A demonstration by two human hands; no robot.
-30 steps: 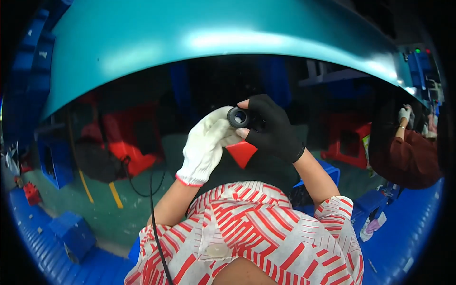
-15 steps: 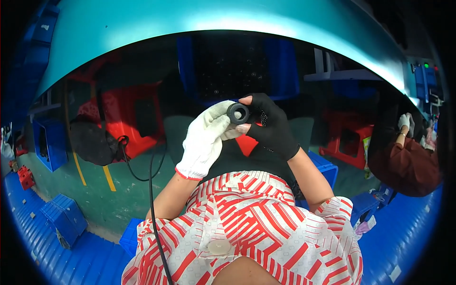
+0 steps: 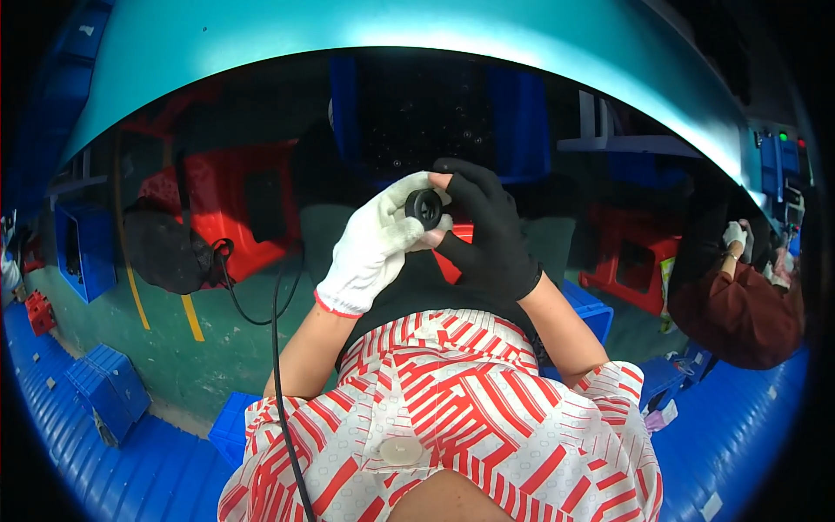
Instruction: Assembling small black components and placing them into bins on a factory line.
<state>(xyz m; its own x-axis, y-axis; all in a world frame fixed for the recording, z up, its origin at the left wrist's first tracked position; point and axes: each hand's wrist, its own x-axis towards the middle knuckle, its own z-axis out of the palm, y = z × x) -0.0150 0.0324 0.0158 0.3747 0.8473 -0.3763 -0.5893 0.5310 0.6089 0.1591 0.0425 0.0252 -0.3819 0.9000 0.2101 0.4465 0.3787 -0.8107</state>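
Between my hands is a small round black wheel-like part (image 3: 424,210), its spoked face turned up into view. My left hand (image 3: 370,244), in a white knitted glove with a red cuff edge, closes its fingers around the left side of the part. My right hand (image 3: 491,228) wears a black glove with bare fingertips. Its thumb and a fingertip pinch the part's right side from above and below. Just beyond my hands stands a blue crate (image 3: 522,130) with dark contents that I cannot make out clearly.
A teal tabletop (image 3: 417,26) curves across the far side. Red stools (image 3: 230,204) stand left and right (image 3: 631,261), a black round cushion (image 3: 165,248) beside the left one. Blue bins (image 3: 109,391) are on the floor. A black cable hangs at left; a co-worker (image 3: 739,300) sits right.
The black part has turned: its opening looked hollow before and now shows spokes. It has shifted slightly left, and my right fingers have moved around its edge.
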